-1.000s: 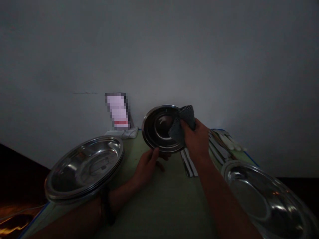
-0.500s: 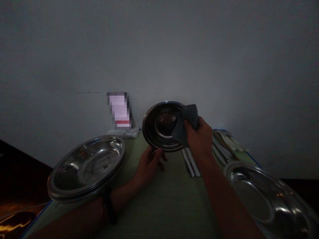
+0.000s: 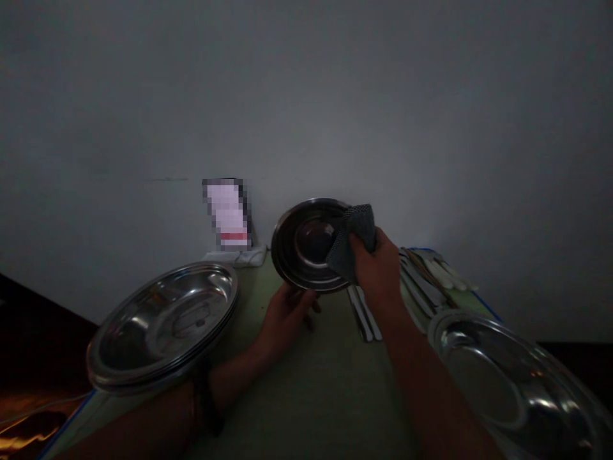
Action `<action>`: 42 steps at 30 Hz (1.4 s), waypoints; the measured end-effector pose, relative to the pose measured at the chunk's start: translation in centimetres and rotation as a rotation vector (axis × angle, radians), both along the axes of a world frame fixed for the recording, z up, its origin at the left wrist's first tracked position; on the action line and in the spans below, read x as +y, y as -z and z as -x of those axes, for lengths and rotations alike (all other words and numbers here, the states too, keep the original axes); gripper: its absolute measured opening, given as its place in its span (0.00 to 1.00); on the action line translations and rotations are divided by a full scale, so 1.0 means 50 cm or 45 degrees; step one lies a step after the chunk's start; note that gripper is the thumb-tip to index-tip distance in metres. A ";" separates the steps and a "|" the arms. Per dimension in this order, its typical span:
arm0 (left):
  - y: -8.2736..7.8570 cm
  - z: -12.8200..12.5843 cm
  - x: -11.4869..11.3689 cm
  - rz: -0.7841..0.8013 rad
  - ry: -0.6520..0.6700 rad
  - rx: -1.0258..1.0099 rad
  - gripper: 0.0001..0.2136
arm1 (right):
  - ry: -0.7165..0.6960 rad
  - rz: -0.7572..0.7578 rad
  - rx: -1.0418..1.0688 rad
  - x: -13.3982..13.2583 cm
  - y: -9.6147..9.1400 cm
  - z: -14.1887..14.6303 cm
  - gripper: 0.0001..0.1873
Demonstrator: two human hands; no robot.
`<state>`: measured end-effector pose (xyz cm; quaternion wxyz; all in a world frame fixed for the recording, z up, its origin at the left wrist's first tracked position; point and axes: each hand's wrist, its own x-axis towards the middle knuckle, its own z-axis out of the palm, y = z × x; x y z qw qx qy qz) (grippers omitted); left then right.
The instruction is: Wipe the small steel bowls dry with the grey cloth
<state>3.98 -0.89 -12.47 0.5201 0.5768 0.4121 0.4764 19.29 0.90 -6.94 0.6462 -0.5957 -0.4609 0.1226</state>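
Observation:
My left hand [image 3: 286,313] grips the lower rim of a round steel plate [image 3: 301,246], which is tilted up so its inside faces me. My right hand [image 3: 378,268] is closed on a dark grey cloth [image 3: 352,239] and presses it against the plate's right inner side. Both hands are above the far middle of a pale green table [image 3: 316,383].
A stack of steel plates [image 3: 163,322] lies at the left, and another steel plate [image 3: 507,383] at the near right. Several pieces of cutlery [image 3: 421,281] lie at the far right. A blurred card [image 3: 227,214] stands against the wall on a white thing.
The cloth in my right hand has shifted slightly on the plate's inner right side. The plate has turned and dipped a little in my left hand.

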 end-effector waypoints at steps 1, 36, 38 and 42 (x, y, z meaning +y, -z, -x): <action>0.000 0.000 0.001 0.021 0.031 0.031 0.13 | -0.003 0.016 0.007 0.000 0.003 0.006 0.11; 0.009 0.006 0.004 -0.096 -0.077 -0.026 0.12 | 0.090 -0.072 -0.015 -0.007 -0.011 -0.024 0.12; 0.006 0.008 0.002 -0.107 -0.079 -0.058 0.09 | 0.119 -0.073 -0.006 -0.009 -0.014 -0.027 0.12; 0.009 0.012 0.003 -0.125 -0.039 -0.062 0.10 | 0.107 -0.072 -0.020 -0.010 -0.015 -0.009 0.12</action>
